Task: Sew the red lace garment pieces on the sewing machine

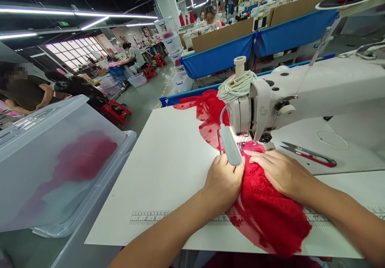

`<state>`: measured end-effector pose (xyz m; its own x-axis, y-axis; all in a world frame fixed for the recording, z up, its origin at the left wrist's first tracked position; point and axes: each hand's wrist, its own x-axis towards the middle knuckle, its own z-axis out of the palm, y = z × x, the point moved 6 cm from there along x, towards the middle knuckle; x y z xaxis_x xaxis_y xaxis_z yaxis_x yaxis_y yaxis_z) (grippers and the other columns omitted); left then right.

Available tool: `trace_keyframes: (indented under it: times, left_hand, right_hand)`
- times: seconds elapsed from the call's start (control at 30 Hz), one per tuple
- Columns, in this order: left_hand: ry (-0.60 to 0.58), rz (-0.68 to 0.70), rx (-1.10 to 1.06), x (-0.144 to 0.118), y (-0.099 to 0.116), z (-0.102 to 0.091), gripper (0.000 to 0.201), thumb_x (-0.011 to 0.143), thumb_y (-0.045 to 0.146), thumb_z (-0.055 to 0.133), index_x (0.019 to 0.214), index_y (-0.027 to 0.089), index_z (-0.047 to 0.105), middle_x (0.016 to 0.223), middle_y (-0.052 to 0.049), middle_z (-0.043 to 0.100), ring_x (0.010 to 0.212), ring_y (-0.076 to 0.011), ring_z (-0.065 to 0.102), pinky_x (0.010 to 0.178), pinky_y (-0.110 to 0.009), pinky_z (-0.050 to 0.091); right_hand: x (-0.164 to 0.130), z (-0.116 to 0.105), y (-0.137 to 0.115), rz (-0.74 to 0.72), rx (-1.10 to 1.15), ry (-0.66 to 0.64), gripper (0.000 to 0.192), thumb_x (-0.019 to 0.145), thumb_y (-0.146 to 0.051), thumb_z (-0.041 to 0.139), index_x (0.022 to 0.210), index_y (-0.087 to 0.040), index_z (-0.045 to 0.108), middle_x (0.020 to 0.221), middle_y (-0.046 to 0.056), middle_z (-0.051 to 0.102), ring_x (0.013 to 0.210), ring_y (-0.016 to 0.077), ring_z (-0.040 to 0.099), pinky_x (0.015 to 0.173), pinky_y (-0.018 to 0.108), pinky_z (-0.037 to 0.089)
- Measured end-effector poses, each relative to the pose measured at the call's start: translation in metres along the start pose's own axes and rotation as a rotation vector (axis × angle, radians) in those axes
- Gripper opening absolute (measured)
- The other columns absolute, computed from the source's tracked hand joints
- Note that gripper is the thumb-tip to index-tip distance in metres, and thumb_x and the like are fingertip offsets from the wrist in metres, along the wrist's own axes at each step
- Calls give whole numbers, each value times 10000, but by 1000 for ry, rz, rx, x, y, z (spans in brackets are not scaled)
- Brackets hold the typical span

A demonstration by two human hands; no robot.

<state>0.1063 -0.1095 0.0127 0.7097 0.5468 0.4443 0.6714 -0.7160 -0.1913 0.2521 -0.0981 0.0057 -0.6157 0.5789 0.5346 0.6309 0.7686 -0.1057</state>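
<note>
A white sewing machine (319,87) stands over the table, its presser foot down near a piece of red lace fabric (261,197). My left hand (224,181) is closed on the fabric's left edge, just in front of the needle area, partly behind a grey lever-like pad (230,144). My right hand (282,173) lies on the fabric's right side, fingers stretched out flat toward the presser foot. Sheer red fabric (207,121) spreads behind the machine head, and the red cloth also hangs toward the table's front edge. The needle point itself is hard to make out.
Thread snips (313,154) with a red handle lie right of my right hand. A printed ruler (150,217) runs along the white table (168,155). At the left stands a translucent plastic bin (60,171) with red cloth inside. Several people sit at other workstations.
</note>
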Motion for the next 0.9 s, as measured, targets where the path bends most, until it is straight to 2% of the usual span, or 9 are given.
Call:
trace_keyframes:
  times: [0.27,0.37,0.47,0.57,0.73,0.9]
  left_hand:
    - [-64,8,17,-2,-2,5,417,953,65,373,1291,46,616,1136,-223,704,897,-291,656,704,-436,545]
    - [-77,8,11,-3,-3,6,428,967,76,375,1339,56,585,1137,-217,703,913,-290,657,728,-440,537]
    - [-93,4,14,-2,-4,7,406,974,83,368,1302,66,607,1148,-211,700,910,-277,648,741,-428,523]
    - [-74,-6,23,-1,-6,5,386,979,90,367,1255,81,636,1165,-190,698,906,-265,633,773,-418,506]
    - [-18,31,30,-4,-6,3,412,997,120,385,1347,133,603,1128,-154,705,884,-256,612,786,-409,469]
    - [-85,12,-2,-5,-8,6,435,988,136,407,1384,139,587,1117,-169,705,893,-266,605,804,-431,453]
  right_hand:
    - [-2,5,3,32,21,-32,452,872,-7,403,1235,-122,647,1139,118,745,974,228,665,783,347,581]
    - [-2,6,5,59,40,-55,458,871,-12,400,1227,-138,659,1096,108,751,915,226,659,745,350,578]
    - [-1,5,5,66,42,-48,410,881,-16,397,1153,-146,675,1091,102,750,879,225,644,734,347,573]
    - [0,5,6,73,30,-55,388,887,-20,391,1104,-167,678,1099,92,747,874,222,636,739,339,563]
    - [1,6,7,63,38,-60,412,888,-25,394,1141,-175,682,1101,83,746,855,205,636,755,325,556]
    - [-1,8,10,87,45,-59,456,880,-27,402,1192,-186,694,1155,81,748,870,209,647,751,340,556]
